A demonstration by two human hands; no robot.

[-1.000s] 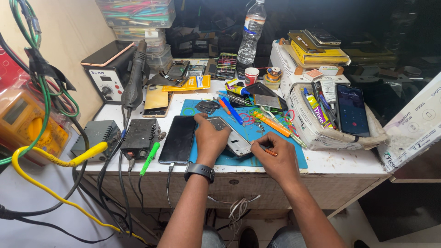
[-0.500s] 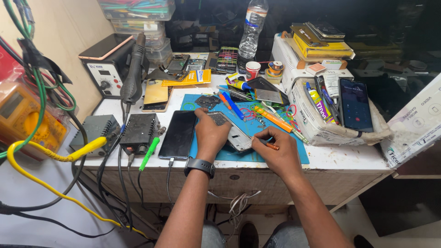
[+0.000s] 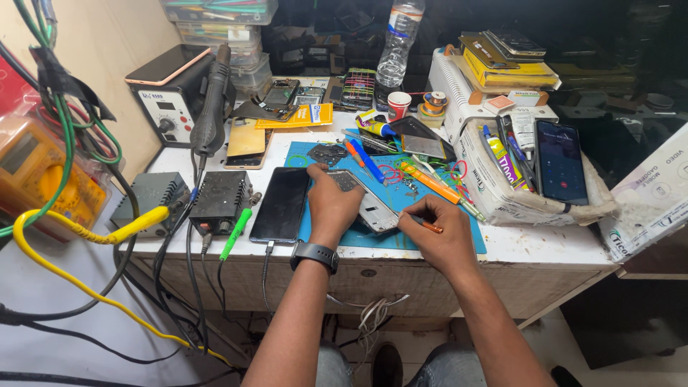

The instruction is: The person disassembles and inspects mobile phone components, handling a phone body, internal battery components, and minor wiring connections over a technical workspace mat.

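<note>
An opened phone body [image 3: 369, 206], silver with its insides showing, lies on a blue work mat [image 3: 373, 236] near the bench's front edge. My left hand [image 3: 331, 208], with a black watch on the wrist, presses down on the phone's left part and holds it steady. My right hand [image 3: 438, 236] grips a small orange-handled screwdriver [image 3: 428, 226], its tip pointed toward the phone's lower right edge. A black phone [image 3: 281, 204] with a dark screen lies face up just left of my left hand, a cable plugged into its bottom.
Orange and blue tools [image 3: 430, 183] and coloured wires lie on the mat behind the phone. A white box [image 3: 502, 204] on the right carries a phone [image 3: 560, 161] with a lit screen. A hot-air station [image 3: 179, 100], small black units [image 3: 218, 201], a yellow meter [image 3: 43, 179] and cables crowd the left.
Both hands stay on the opened phone; my right hand has shifted slightly with the screwdriver. The view has dipped a little, nothing else has moved.
</note>
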